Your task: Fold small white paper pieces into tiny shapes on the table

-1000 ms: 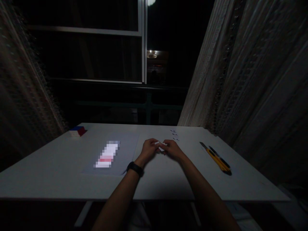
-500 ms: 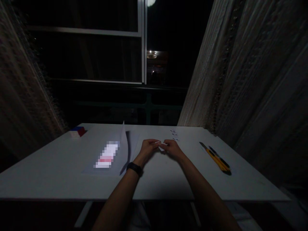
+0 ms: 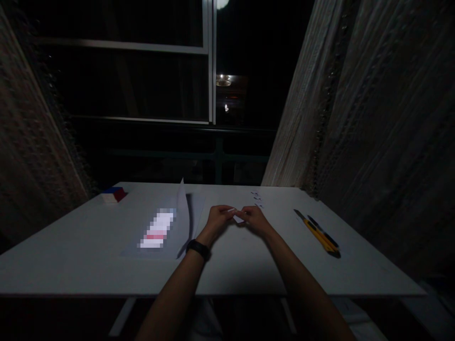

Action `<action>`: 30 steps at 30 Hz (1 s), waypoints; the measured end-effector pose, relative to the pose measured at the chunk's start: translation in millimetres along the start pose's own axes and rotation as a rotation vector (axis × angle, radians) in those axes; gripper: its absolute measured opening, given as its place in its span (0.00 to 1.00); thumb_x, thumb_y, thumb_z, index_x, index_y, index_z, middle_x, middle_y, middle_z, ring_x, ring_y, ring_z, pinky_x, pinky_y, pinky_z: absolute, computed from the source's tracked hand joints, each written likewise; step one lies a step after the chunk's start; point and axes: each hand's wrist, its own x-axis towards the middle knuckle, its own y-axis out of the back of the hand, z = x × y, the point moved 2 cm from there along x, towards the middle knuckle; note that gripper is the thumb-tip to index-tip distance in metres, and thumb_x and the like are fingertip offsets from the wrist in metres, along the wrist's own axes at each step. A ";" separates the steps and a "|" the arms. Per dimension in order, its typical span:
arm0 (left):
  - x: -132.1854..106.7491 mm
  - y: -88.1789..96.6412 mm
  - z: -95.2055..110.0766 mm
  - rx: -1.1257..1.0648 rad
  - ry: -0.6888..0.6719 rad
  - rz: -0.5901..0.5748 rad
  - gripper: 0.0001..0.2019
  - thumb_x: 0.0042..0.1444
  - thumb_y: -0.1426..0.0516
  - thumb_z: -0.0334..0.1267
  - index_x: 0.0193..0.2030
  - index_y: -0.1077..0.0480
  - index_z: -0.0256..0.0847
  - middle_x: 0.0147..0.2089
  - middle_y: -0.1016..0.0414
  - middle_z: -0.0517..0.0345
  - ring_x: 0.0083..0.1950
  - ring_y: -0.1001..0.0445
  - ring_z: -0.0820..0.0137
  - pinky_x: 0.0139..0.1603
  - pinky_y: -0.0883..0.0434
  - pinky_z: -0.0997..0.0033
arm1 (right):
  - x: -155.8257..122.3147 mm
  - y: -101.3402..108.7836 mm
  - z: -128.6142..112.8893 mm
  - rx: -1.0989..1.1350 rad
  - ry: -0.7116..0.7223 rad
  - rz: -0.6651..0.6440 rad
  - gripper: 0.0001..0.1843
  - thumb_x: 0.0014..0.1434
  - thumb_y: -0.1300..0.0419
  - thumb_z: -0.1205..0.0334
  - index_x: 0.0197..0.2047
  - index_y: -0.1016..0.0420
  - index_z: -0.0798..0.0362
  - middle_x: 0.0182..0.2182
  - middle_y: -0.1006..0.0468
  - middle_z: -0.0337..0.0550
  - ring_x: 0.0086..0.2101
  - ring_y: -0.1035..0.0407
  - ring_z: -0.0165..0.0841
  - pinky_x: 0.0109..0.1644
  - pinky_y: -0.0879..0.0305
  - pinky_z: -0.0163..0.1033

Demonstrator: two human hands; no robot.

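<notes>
My left hand (image 3: 217, 219) and my right hand (image 3: 255, 220) meet above the middle of a white table (image 3: 249, 265). Both pinch a small white scrap of paper (image 3: 237, 217) between their fingertips. A black watch (image 3: 198, 248) is on my left wrist. To the left of my left hand lies a sheet of paper (image 3: 167, 227) whose right edge stands curled up off the table. Several tiny paper bits (image 3: 258, 199) lie just beyond my right hand.
A yellow utility knife (image 3: 316, 232) and a black pen (image 3: 324, 232) lie at the right of the table. A small red, white and blue block (image 3: 113, 193) sits at the far left corner. Curtains hang on both sides of a dark window.
The right edge of the sheet has lifted and curled upward since one second ago. My hands have stayed together over the scrap, shifting only slightly.
</notes>
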 end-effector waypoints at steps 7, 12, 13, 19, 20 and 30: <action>2.0 1.8 -2.7 0.044 0.002 -0.024 0.15 0.32 0.33 0.39 0.26 0.25 0.30 0.24 0.27 0.51 0.25 0.31 0.73 0.27 0.35 0.74 | 1.3 0.1 1.8 -0.025 -0.018 -0.011 0.25 0.42 0.37 0.42 0.16 0.32 0.58 0.12 0.36 0.34 0.16 0.38 0.25 0.21 0.35 0.33; 1.3 1.2 -1.6 -0.018 0.004 0.007 0.15 0.33 0.33 0.40 0.26 0.26 0.30 0.24 0.26 0.51 0.25 0.31 0.72 0.27 0.35 0.74 | 5.9 3.1 7.3 -0.090 0.027 0.000 0.25 0.45 0.39 0.41 0.18 0.29 0.58 0.13 0.32 0.38 0.17 0.36 0.27 0.21 0.38 0.32; 1.4 1.1 -1.2 -0.022 0.003 0.006 0.15 0.33 0.33 0.40 0.27 0.26 0.30 0.24 0.26 0.51 0.25 0.31 0.73 0.27 0.35 0.74 | 6.2 3.8 7.1 -0.112 0.038 -0.013 0.26 0.46 0.40 0.41 0.18 0.29 0.58 0.13 0.31 0.39 0.17 0.36 0.27 0.21 0.39 0.32; 3.0 3.1 -1.6 0.006 0.000 -0.015 0.16 0.33 0.33 0.41 0.27 0.26 0.29 0.23 0.27 0.51 0.24 0.32 0.73 0.26 0.37 0.74 | 3.9 5.7 4.6 -0.144 -0.007 -0.050 0.28 0.49 0.43 0.40 0.16 0.29 0.58 0.09 0.33 0.39 0.12 0.41 0.25 0.17 0.47 0.30; 2.8 3.3 -1.3 0.006 0.001 -0.019 0.16 0.33 0.33 0.41 0.27 0.26 0.29 0.24 0.27 0.51 0.24 0.32 0.73 0.26 0.36 0.74 | 3.4 5.7 3.8 -0.152 -0.009 -0.039 0.28 0.49 0.42 0.40 0.15 0.30 0.58 0.09 0.33 0.39 0.12 0.42 0.24 0.17 0.48 0.30; -3.1 0.8 3.7 -0.043 0.064 -0.069 0.19 0.29 0.31 0.38 0.30 0.26 0.30 0.27 0.26 0.51 0.26 0.29 0.72 0.27 0.33 0.73 | 3.6 0.1 2.5 -0.097 0.007 -0.054 0.31 0.50 0.47 0.36 0.17 0.29 0.58 0.11 0.31 0.41 0.14 0.36 0.28 0.21 0.41 0.33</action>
